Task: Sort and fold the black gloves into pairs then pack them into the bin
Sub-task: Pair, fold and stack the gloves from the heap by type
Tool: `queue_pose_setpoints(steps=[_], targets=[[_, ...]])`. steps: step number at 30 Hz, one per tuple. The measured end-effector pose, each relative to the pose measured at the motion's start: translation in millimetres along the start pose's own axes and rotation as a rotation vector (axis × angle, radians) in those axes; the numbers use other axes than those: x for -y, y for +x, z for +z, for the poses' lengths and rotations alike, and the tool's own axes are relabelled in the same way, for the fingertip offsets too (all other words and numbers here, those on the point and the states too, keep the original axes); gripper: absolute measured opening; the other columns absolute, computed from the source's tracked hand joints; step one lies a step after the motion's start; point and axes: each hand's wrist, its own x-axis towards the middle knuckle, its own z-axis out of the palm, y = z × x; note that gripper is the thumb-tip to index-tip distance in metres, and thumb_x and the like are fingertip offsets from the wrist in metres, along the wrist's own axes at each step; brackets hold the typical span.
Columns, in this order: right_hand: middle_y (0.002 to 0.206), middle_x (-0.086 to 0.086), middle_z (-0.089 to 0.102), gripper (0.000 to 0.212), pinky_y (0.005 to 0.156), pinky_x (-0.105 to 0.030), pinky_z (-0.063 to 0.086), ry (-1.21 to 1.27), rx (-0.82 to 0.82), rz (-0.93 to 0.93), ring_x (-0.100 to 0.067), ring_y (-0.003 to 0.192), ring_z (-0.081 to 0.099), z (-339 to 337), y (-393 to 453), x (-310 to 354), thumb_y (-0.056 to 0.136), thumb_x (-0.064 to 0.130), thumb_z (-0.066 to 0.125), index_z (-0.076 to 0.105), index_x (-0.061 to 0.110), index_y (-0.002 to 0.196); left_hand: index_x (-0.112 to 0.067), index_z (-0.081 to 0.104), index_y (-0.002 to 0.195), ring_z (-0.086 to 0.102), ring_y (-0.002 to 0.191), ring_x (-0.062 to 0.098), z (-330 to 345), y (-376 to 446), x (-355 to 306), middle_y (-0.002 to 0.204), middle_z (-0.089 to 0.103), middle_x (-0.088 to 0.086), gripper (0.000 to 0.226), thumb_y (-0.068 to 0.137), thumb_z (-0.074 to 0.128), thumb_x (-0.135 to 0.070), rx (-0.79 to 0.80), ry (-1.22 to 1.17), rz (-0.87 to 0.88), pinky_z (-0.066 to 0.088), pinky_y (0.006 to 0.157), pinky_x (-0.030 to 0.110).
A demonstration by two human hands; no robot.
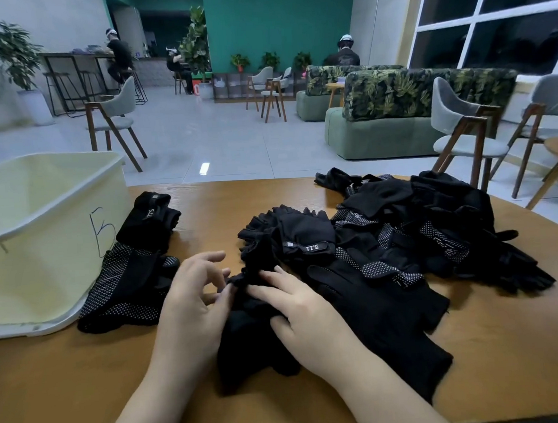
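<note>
So a plain black glove (246, 326) is being worked right at the near middle of the bench (479, 362), its long axis running roughly away from the person, frilly cuff end at the far side. The left hand (191, 303) is set on its left edge with the thumb pinched against the fabric and the other fingers loosely fanned above; the right hand (298, 315) is laid on top from the right, its grip curled into the cloth. Both hands are on it, so neither has to reach. The unsorted pile (421, 234) is heaped just to the right, touching it: matte black knit, some with white dotted palms. Two done bundles (133, 271) are parked left beside the cream bin (41, 228), which probably gets loaded from the left hand's side.
</note>
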Motion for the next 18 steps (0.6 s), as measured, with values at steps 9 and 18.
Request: queue_pose_setpoints(steps=[9,18], targets=[[0.152,0.011,0.033,0.063,0.116,-0.024,0.020,-0.037,0.060,0.024,-0.008,0.145,0.016,1,-2,0,0.086,0.000,0.049,0.044,0.031,0.141,-0.023,0.070,0.109,0.058,0.097,-0.003,6,1,4,0.106,0.048,-0.031,0.033,0.086,0.063,0.000,0.006,0.120,-0.088,0.034,0.082,-0.003],[0.112,0.006,0.058,0.038,0.089,-0.009,0.034,-0.031,-0.309,0.052,-0.012,0.106,0.049,6,-4,-12,0.060,-0.001,0.057,0.058,0.016,0.094,-0.032,0.037,0.139,0.050,0.118,0.008,7,-2,7,0.132,0.023,-0.033,0.064,0.086,0.066,-0.010,0.145,-0.114,-0.265,0.035,0.097,0.012]])
